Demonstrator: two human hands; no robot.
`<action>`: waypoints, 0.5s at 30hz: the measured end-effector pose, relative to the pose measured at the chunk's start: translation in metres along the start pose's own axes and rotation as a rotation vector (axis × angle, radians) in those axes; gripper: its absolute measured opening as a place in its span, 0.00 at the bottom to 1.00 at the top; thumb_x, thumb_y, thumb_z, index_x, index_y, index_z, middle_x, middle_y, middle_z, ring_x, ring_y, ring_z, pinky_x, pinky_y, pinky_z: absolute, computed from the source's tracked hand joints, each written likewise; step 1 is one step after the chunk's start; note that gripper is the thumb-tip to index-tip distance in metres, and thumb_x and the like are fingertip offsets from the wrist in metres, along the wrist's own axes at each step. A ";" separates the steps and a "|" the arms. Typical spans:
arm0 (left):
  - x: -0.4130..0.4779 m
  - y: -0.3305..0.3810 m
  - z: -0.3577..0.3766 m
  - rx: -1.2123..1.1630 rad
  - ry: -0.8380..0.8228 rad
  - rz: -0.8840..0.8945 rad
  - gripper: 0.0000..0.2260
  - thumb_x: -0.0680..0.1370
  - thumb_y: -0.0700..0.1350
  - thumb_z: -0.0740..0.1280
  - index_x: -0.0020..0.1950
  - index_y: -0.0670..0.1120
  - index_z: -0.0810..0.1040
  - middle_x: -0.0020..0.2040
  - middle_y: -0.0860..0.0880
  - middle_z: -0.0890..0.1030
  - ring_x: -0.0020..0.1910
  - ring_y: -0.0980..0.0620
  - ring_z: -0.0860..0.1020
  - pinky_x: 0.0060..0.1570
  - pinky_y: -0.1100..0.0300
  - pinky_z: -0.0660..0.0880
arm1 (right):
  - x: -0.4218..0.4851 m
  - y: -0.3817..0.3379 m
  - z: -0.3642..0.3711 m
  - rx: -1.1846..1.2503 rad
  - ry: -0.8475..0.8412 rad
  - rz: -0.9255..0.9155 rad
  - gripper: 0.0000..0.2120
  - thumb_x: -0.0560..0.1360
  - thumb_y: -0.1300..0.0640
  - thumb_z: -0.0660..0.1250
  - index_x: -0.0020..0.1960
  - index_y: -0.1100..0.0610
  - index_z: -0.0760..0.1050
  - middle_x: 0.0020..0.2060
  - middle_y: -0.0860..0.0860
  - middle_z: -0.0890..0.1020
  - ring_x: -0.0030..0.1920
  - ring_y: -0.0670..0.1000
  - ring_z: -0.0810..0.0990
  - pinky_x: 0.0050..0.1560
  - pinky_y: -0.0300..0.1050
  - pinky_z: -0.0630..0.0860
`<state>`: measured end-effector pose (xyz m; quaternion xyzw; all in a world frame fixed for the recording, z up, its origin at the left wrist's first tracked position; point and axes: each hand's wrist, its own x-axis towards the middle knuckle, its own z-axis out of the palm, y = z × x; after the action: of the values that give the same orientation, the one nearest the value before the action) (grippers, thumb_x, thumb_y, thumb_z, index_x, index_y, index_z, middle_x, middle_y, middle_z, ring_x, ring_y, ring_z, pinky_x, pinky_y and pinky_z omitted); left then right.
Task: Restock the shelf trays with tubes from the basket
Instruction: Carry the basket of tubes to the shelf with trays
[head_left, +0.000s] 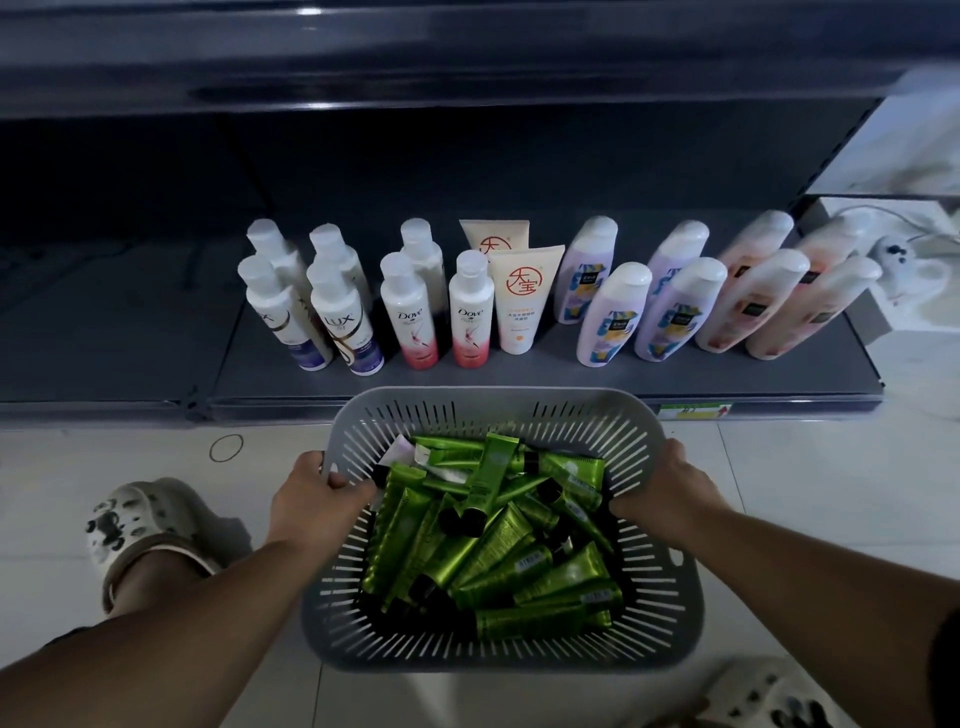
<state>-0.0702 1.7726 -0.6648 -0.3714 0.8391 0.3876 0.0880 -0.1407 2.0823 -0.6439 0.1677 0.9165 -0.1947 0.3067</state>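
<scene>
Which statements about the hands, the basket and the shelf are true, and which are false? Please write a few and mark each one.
1. The left hand and the right hand both grip the rim of the basket. True.
2. The tubes in the basket are mostly red. False: they are mostly green.
3. Bottles stand in rows on the shelf behind the basket. True.
4. The basket rests on the shelf. False: it is in front of the shelf, over the floor.
</scene>
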 end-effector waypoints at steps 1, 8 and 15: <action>-0.001 0.000 -0.001 0.001 -0.013 0.003 0.12 0.69 0.46 0.72 0.48 0.46 0.72 0.40 0.47 0.78 0.39 0.50 0.76 0.33 0.60 0.67 | 0.000 -0.001 -0.001 -0.010 -0.011 0.011 0.32 0.70 0.54 0.72 0.64 0.58 0.57 0.38 0.51 0.71 0.42 0.53 0.74 0.28 0.42 0.65; -0.001 0.005 -0.020 0.077 -0.242 -0.024 0.19 0.70 0.46 0.74 0.54 0.46 0.68 0.45 0.46 0.79 0.42 0.50 0.77 0.37 0.59 0.70 | -0.015 -0.013 -0.014 -0.218 -0.063 -0.025 0.44 0.67 0.48 0.75 0.72 0.59 0.53 0.56 0.56 0.71 0.55 0.56 0.74 0.44 0.45 0.73; -0.030 0.033 -0.041 0.325 -0.245 0.141 0.31 0.68 0.52 0.74 0.66 0.43 0.68 0.54 0.44 0.77 0.47 0.48 0.76 0.42 0.60 0.71 | -0.074 -0.042 -0.037 -0.323 -0.005 -0.317 0.47 0.70 0.46 0.72 0.78 0.50 0.45 0.74 0.56 0.57 0.71 0.59 0.63 0.65 0.54 0.69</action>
<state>-0.0658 1.7735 -0.6043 -0.2427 0.8976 0.2944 0.2209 -0.1214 2.0487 -0.5599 -0.0302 0.9499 -0.0917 0.2973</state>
